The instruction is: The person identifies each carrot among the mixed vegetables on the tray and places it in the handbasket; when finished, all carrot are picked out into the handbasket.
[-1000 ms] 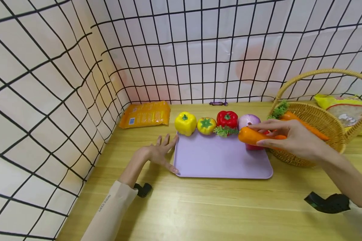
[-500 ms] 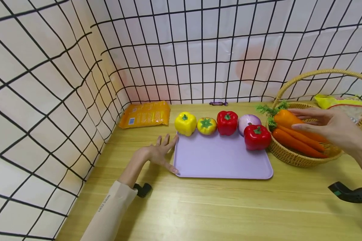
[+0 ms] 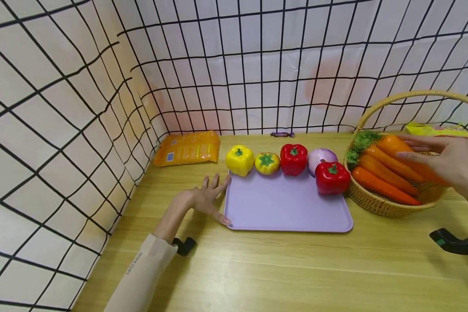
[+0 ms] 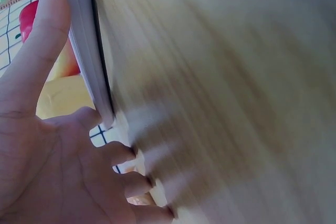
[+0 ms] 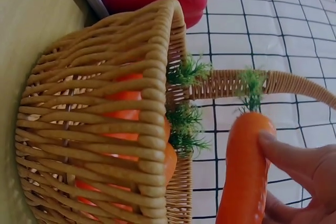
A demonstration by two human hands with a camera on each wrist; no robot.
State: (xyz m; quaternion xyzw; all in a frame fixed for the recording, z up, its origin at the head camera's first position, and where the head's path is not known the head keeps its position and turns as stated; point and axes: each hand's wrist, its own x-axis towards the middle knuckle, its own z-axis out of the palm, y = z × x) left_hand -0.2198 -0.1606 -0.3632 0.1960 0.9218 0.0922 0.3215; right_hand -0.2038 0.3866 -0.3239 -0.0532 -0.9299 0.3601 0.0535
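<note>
In the head view my right hand (image 3: 454, 162) pinches an orange carrot (image 3: 393, 144) between thumb and fingers at the wicker basket (image 3: 382, 211). The right wrist view has this carrot (image 5: 244, 166) beside the basket rim, its green top upward. Other carrots (image 3: 384, 187) lie side by side in the basket. My left hand (image 3: 206, 200), fingers spread, rests at the left edge of a lilac tray (image 3: 281, 206). Along the tray's back stand a yellow bell pepper (image 3: 239, 161), a yellow tomato-like piece (image 3: 267, 164), a red bell pepper (image 3: 294, 160), a purple onion (image 3: 320, 157) and another red bell pepper (image 3: 332, 180).
An orange packet (image 3: 189, 148) lies at the back left. A purple wrapped candy (image 3: 282, 134) lies by the grid-patterned wall covering (image 3: 249, 95). Behind the basket, a yellow bag (image 3: 429, 129) is partly hidden by my right hand. The basket's handle (image 3: 417, 93) arches upward.
My right hand has carried the carrot from over the tray's right side rightward to the basket, then slightly farther right and lower. My left hand and the tray stay put.
</note>
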